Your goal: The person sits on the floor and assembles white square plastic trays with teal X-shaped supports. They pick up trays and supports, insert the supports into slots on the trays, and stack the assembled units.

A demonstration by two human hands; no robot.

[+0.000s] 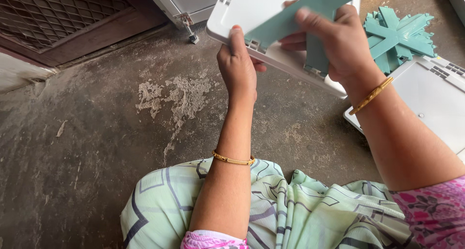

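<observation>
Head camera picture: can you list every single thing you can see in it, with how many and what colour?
white panel: one, white plastic, held up in both hands, top middle
teal bar: one, teal, pressed against the held panel under the right hand
teal pieces: a pile, count unclear, teal, on the floor top right
second white panel: one, white, flat on the floor at right
white cabinet part: one, white, top edge, with a small metal foot
lattice door: one, brown, top left
floor: grey concrete, with a pale crusty patch
bangles: two, gold, one on each wrist
clothing: pale green patterned cloth, pink sleeves
left hand: grips the panel's lower edge
right hand: holds the teal bar
</observation>
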